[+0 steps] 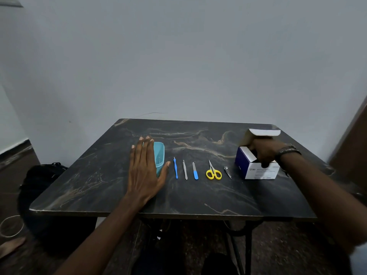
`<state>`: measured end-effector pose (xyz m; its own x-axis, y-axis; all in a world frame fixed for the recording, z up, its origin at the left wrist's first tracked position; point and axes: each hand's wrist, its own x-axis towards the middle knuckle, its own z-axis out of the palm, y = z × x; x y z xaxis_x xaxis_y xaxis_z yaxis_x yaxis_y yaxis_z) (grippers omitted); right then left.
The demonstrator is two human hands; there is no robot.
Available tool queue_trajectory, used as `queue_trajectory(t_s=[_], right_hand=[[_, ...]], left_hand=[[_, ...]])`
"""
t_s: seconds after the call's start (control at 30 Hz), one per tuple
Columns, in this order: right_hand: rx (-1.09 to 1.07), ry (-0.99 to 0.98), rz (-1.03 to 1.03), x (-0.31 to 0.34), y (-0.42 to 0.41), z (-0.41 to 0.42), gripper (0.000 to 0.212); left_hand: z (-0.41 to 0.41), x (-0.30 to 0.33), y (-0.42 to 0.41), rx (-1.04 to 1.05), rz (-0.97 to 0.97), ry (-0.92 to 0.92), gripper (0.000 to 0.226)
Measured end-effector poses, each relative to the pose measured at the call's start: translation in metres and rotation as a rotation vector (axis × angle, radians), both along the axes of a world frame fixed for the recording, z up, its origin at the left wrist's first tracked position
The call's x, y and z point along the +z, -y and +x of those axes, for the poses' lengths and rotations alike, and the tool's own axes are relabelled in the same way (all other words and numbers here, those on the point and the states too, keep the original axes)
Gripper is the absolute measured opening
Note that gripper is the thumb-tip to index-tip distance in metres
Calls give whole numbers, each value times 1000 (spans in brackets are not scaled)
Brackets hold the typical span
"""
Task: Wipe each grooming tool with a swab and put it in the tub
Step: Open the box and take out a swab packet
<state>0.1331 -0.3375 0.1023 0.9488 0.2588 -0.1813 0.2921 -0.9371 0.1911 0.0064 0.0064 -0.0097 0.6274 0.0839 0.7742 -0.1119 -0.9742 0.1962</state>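
The translucent teal plastic tub (159, 158) stands on the dark marbled counter (198, 195), left of the tools, and most of its left part is hidden behind the left hand (144, 171). This hand is flat with straight, relaxed fingers (147, 149) that point away from the person; whether the palm touches the tub or only hovers over it, I cannot tell. The thumb is spread out to the right, just beside the tub's near corner.

To the right of the tub five grooming tools lie in a row, apart from each other, each with its long axis running from near to far: a thin blue-handled cuticle pusher (175, 168), metal tweezers (185, 169), a small nail file with a blue handle (195, 171), small scissors with yellow handles (213, 171) whose blades point away from the person, and a metal nail clipper (227, 172), a little tilted.

Further right stands the white and dark blue cardboard swab box (256, 167) with its lid flap raised. The right hand (265, 151) reaches into its opening; its fingers are hidden inside, so I cannot tell if they grasp anything. A dark bracelet (289, 150) is on that wrist.
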Motion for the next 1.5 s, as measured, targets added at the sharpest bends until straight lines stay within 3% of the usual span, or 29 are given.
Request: queue_trajectory(t_s=[0.13, 0.37, 0.5, 0.7, 0.8, 0.93, 1.23, 1.5], right_hand=[[25, -27, -123, -7, 0, 13, 49], [6, -49, -33, -7, -2, 6, 50], [-21, -67, 111, 2, 2, 3, 32], [51, 240, 180, 10, 10, -3, 22], [72, 320, 312, 9, 13, -15, 24], [97, 388, 510, 7, 18, -33, 8], [68, 469, 627, 5, 26, -70, 17], [46, 247, 1241, -16, 2, -76, 13]], left_hand=[[0, -1, 0, -4, -4, -6, 78], [1, -2, 0, -4, -14, -2, 78], [1, -1, 1, -7, -12, 9, 77], [0, 0, 1, -6, -16, 1, 76], [0, -1, 1, -5, -13, 2, 76], [-2, 0, 1, -15, -8, 7, 75], [-1, 0, 1, -35, -7, 5, 75], [2, -3, 0, -82, 20, 46, 72]])
